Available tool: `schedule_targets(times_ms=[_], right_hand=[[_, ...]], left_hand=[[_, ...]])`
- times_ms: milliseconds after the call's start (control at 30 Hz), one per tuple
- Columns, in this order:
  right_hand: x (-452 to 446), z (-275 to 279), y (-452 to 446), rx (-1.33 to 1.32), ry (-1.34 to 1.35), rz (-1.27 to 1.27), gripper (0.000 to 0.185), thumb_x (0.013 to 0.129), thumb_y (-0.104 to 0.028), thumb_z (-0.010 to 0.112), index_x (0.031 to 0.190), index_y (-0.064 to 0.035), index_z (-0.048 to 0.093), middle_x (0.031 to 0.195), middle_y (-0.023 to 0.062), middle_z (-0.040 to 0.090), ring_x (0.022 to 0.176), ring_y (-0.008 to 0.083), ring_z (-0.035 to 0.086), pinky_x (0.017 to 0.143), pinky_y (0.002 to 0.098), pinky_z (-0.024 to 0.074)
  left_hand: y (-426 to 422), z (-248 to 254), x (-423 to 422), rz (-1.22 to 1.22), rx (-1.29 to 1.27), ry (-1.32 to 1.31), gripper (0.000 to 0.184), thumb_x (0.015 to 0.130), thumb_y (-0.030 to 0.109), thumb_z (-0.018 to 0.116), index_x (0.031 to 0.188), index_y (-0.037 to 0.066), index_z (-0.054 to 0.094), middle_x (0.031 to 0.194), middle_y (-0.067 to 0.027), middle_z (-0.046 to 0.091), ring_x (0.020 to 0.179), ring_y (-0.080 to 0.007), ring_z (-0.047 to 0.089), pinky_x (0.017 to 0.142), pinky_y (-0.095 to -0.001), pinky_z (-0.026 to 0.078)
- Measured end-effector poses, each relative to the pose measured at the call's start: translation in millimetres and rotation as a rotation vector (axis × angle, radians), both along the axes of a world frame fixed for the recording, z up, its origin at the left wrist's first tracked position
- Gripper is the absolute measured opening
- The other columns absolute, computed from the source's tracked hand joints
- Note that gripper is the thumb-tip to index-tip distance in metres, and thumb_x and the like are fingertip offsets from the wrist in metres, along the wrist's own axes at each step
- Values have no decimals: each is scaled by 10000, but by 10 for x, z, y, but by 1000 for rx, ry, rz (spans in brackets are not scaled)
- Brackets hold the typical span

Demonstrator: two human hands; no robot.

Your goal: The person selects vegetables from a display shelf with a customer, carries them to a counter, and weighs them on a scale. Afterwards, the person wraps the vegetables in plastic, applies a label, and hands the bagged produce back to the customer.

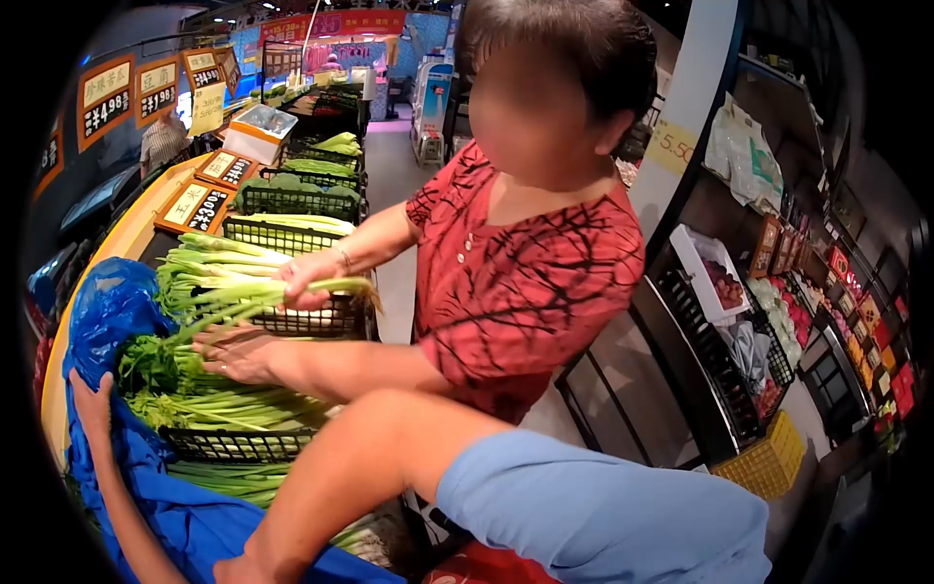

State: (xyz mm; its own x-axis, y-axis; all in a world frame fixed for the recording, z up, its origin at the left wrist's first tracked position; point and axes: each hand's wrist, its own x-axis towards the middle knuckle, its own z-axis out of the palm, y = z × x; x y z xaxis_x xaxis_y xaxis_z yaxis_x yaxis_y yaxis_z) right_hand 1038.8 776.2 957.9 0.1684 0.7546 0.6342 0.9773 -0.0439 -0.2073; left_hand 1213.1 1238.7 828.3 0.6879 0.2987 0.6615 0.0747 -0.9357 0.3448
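My left hand [92, 401] is at the left, its fingers at the lower edge of a crumpled blue plastic bag [119, 310] and apparently gripping it. My right forearm bends down from a light-blue sleeve, and only a sliver of my right hand [233, 570] shows at the bottom edge, so its fingers are hidden. Dark blue cloth [185, 516] lies between my arms. Beside the bag are leafy celery-like greens [146, 375]. Across from me, a person in a red patterned top [525, 282] holds long green stalks [326, 287] in one hand; the other hand [233, 352] reaches over the greens.
Black plastic crates [233, 445] of stalk vegetables line the stand, with price signs [192, 206] along its edge. A white foam box [258, 134] stands farther back. On the right are shelves, a produce box [715, 277] and a yellow crate [766, 457].
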Motion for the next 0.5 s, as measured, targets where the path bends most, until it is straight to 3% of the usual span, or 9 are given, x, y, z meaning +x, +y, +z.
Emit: schedule_targets(times_ms=[133,267,400,500], right_hand=[[-892,-630,428,44,84,255,226,908,-250,611,1022,-60,656,1034,179,659,882,355,650,742,464,516],[-1447,-1049,201,45,183,394,201,931,-248,593,986,-65,656,1031,183,645,862,365,637,727,469,512],[-1598,-1293,-371,194,322,443,186,964,-237,573,975,-64,640,1059,189,614,861,378,612,731,476,504],[-1601,-1412,-682,209,394,288,130,969,-189,584,972,-70,635,1049,167,612,877,355,618,730,438,524]], left_hand=[[-287,156,-215,6,85,22,797,896,255,708,1486,-102,309,1520,-290,389,1423,-381,382,1177,-379,290],[-297,221,-227,37,99,46,682,932,182,652,1472,-99,344,1504,-286,416,1411,-378,402,1169,-386,308],[-103,157,-185,7,89,-43,641,932,155,633,1457,-104,372,1491,-287,434,1400,-378,421,1169,-383,314],[-97,213,-209,60,88,-3,653,934,176,631,1453,-117,366,1497,-289,425,1416,-372,400,1179,-376,296]])
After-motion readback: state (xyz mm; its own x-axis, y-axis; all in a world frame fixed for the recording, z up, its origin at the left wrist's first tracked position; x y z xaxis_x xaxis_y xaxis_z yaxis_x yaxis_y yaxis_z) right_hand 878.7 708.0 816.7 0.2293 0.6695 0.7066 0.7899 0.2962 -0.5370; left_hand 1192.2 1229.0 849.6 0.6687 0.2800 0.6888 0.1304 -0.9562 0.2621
